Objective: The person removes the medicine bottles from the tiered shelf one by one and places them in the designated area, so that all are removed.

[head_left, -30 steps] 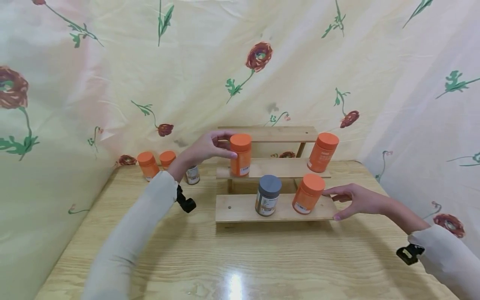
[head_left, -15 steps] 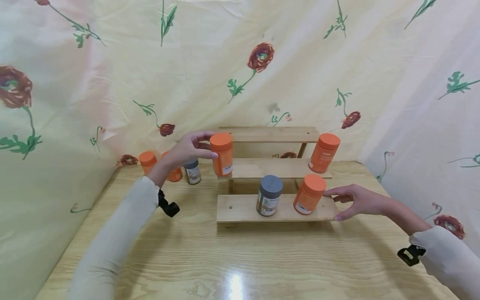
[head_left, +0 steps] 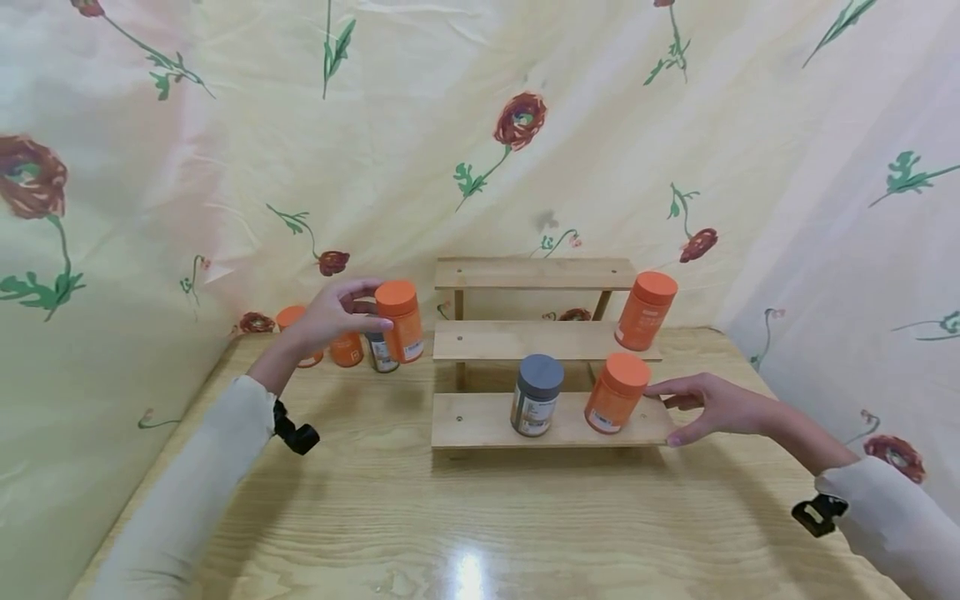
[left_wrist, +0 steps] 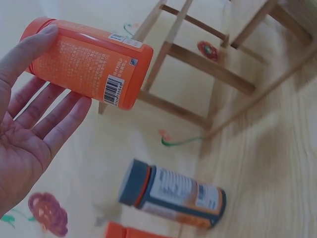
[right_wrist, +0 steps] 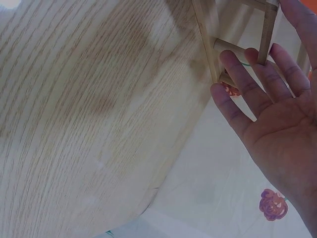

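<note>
My left hand (head_left: 327, 318) holds an orange bottle (head_left: 406, 333) with an orange screw lid, left of the stepped wooden rack (head_left: 480, 422). In the left wrist view, the thumb presses near the lid of this orange bottle (left_wrist: 94, 62), with the fingers at its other side. My right hand (head_left: 716, 406) is at the right end of the rack's lowest shelf, its thumb at the front corner and its forefinger at the rear. Beside it on that shelf stand an orange bottle (head_left: 617, 396) and a grey-lidded bottle (head_left: 537, 398). Another orange bottle (head_left: 647, 312) stands on the middle shelf's right end.
At the back left of the wooden table (head_left: 375, 533) stand two orange bottles, one of them (head_left: 347, 348) showing beside the left hand. A grey-lidded bottle (head_left: 381, 354) stands behind the held one. A flowered cloth (head_left: 375, 125) hangs around the table.
The left hand has carried the orange bottle leftward, from the left end of the rack's middle shelf to beside the rack. The right hand has stayed at the shelf end.
</note>
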Demonstrator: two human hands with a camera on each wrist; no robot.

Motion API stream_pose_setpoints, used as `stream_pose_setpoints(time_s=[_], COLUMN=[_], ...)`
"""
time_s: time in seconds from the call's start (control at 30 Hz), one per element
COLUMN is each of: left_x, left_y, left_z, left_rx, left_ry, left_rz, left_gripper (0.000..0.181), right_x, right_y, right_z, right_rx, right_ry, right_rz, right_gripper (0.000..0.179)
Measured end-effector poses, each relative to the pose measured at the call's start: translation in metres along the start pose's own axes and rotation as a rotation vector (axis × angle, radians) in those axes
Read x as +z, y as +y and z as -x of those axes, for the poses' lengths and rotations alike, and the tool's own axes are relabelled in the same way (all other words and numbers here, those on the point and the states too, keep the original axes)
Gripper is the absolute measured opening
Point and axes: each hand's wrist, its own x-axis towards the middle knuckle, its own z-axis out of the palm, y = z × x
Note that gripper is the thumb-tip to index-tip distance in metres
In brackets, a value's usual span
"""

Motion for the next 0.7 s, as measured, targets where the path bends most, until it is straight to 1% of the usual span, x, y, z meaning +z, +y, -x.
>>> stream_pose_setpoints(time_s=[0.13, 0.27, 0.47, 0.57, 0.7], left_x=[-0.006, -0.010, -0.011, -0.013, -0.015], left_y=[-0.009, -0.016, -0.023, -0.027, -0.032], left_z=[0.007, 0.013, 0.021, 0.024, 0.026], left_rx=[-0.007, -0.034, -0.058, -0.073, -0.067], left_ry=[0.012, 0.031, 0.031, 0.034, 0.026], left_rz=[0.015, 0.010, -0.016, -0.013, -0.003], left_gripper=[0.065, 0.064, 0.065, 0.068, 0.068], right_x=[0.000, 0.001, 0.001, 0.001, 0.001], right_y=[0.000, 0.000, 0.000, 0.000, 0.001], right_z=[0.000, 0.000, 0.000, 0.000, 0.000], right_rx=[0.000, -0.001, 0.004, 0.004, 0.006], right_ry=[0.000, 0.001, -0.002, 0.000, 0.005], right_rz=[-0.004, -0.007, -0.008, -0.008, -0.007], right_gripper=[0.069, 0.069, 0.069, 0.069, 0.069])
